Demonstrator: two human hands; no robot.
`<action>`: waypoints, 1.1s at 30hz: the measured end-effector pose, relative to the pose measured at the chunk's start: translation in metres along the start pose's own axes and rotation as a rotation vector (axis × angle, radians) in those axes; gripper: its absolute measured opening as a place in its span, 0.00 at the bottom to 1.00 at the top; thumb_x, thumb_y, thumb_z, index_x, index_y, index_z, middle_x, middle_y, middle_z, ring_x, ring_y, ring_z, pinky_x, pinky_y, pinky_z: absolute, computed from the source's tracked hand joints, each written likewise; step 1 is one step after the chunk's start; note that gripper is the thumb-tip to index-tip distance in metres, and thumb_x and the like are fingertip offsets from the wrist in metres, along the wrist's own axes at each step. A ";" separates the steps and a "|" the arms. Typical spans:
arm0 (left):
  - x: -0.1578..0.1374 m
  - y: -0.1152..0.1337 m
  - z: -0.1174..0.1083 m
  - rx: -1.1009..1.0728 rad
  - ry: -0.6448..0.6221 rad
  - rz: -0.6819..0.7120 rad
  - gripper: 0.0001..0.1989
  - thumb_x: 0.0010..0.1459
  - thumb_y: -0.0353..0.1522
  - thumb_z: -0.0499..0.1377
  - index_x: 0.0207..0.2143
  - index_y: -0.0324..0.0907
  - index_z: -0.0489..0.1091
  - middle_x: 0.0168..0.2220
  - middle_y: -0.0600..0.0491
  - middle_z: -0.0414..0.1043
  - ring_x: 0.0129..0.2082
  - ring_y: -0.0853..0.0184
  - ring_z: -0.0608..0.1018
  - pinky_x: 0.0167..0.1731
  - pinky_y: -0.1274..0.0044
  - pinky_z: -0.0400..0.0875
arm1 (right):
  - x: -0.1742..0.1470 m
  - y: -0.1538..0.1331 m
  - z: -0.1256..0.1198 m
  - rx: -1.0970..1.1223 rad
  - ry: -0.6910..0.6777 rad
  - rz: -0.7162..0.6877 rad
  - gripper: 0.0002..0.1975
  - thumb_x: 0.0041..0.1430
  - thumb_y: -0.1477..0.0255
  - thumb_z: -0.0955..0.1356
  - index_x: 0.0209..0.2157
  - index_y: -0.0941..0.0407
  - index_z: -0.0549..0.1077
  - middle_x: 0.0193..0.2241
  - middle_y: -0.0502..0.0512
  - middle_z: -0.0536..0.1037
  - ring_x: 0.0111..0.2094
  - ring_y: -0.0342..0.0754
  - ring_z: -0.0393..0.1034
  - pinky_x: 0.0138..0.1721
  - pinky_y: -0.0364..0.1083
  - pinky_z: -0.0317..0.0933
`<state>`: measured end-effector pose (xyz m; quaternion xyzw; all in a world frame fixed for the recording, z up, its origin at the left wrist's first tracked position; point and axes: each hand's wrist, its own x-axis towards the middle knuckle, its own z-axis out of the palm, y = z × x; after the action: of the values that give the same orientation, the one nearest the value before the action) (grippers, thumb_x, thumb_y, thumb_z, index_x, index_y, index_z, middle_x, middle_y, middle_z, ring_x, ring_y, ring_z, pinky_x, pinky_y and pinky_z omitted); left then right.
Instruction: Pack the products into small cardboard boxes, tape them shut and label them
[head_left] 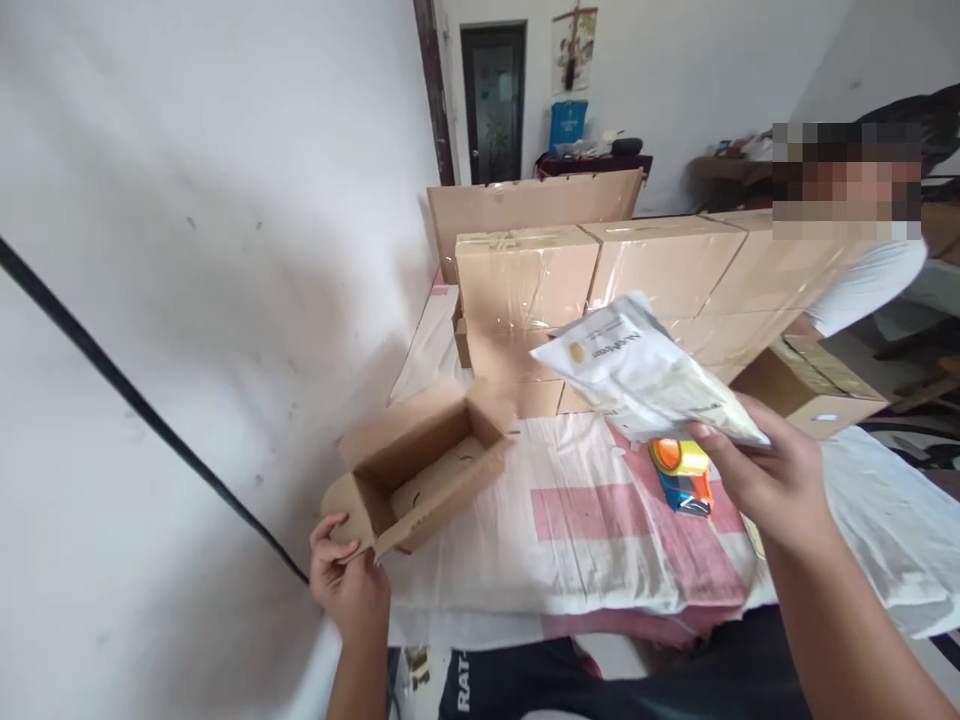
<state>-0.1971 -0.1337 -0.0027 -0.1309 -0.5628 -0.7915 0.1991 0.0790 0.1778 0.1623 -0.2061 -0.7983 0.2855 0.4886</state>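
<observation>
My left hand (346,568) is closed on the near flap of an open cardboard box (450,500), which is tilted over the cloth at the left. Its flaps stand out and the part of the inside that shows holds nothing I can make out. Between the thumb and fingers of my right hand (780,465) is the corner of a white plastic packet (637,375) with dark print and a small gold mark, held up in the air to the right of the box. Below the packet, a tape dispenser (682,478) with orange, yellow and blue parts lies on the cloth.
Taped cardboard boxes (532,280) are stacked in a row along the back of the cloth-covered table (480,590). Another carton (825,400) stands at the right, beside a person in a white sleeve (874,285). A white wall (187,300) with a black cable borders the left.
</observation>
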 end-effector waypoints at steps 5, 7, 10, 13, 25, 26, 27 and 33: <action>-0.048 0.025 0.009 -0.079 -0.135 -0.201 0.16 0.48 0.30 0.66 0.21 0.41 0.57 0.48 0.55 0.72 0.51 0.64 0.74 0.44 0.74 0.72 | 0.011 -0.016 0.017 0.126 -0.588 -0.193 0.16 0.67 0.63 0.67 0.53 0.52 0.77 0.44 0.56 0.83 0.42 0.51 0.79 0.41 0.47 0.72; -0.068 0.023 0.018 -0.116 -0.202 -0.283 0.17 0.47 0.31 0.65 0.22 0.41 0.56 0.49 0.54 0.72 0.49 0.64 0.76 0.43 0.73 0.73 | -0.001 -0.018 0.030 0.107 -0.847 -0.206 0.16 0.69 0.67 0.65 0.54 0.50 0.76 0.46 0.54 0.83 0.46 0.51 0.78 0.46 0.47 0.71; -0.089 0.013 0.028 -0.156 -0.287 -0.405 0.16 0.48 0.33 0.62 0.24 0.43 0.54 0.52 0.53 0.72 0.47 0.62 0.78 0.42 0.71 0.75 | -0.032 -0.015 0.051 -0.053 -1.019 -0.139 0.19 0.67 0.76 0.63 0.53 0.47 0.76 0.48 0.51 0.82 0.47 0.50 0.77 0.42 0.45 0.68; -0.099 0.001 0.028 -0.153 -0.324 -0.493 0.16 0.50 0.35 0.61 0.26 0.44 0.52 0.56 0.51 0.71 0.47 0.59 0.79 0.40 0.70 0.75 | -0.065 -0.005 0.067 -0.279 -1.038 -0.034 0.20 0.61 0.80 0.63 0.48 0.47 0.78 0.43 0.51 0.83 0.44 0.52 0.78 0.33 0.42 0.62; -0.106 0.005 0.000 -0.073 -0.417 -0.488 0.25 0.55 0.39 0.66 0.55 0.53 0.65 0.69 0.48 0.60 0.58 0.56 0.75 0.46 0.69 0.76 | -0.118 -0.001 0.026 -0.110 -0.702 -0.058 0.12 0.68 0.68 0.66 0.50 0.51 0.76 0.47 0.57 0.81 0.51 0.55 0.72 0.54 0.54 0.62; -0.105 0.006 -0.002 -0.065 -0.440 -0.487 0.33 0.56 0.39 0.65 0.62 0.57 0.59 0.67 0.48 0.63 0.57 0.58 0.76 0.48 0.68 0.77 | -0.126 0.003 0.017 -0.136 -0.520 0.002 0.13 0.68 0.67 0.66 0.52 0.51 0.75 0.49 0.59 0.79 0.52 0.56 0.71 0.56 0.55 0.62; -0.103 0.008 -0.004 -0.058 -0.470 -0.491 0.35 0.56 0.39 0.65 0.64 0.57 0.57 0.63 0.48 0.69 0.56 0.58 0.78 0.50 0.66 0.76 | -0.136 0.009 0.008 -0.156 -0.351 0.088 0.15 0.68 0.66 0.66 0.53 0.52 0.73 0.51 0.60 0.78 0.53 0.57 0.70 0.56 0.56 0.62; -0.076 0.019 -0.010 0.053 -0.890 -0.434 0.17 0.62 0.42 0.59 0.47 0.45 0.79 0.48 0.45 0.81 0.66 0.52 0.67 0.67 0.54 0.60 | -0.195 0.027 -0.004 0.186 -0.314 0.359 0.23 0.73 0.58 0.55 0.55 0.51 0.74 0.52 0.60 0.78 0.55 0.58 0.70 0.56 0.57 0.65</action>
<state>-0.1210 -0.1359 -0.0227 -0.3309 -0.6274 -0.6675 -0.2265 0.1694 0.0806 0.0162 -0.2516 -0.7854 0.4684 0.3170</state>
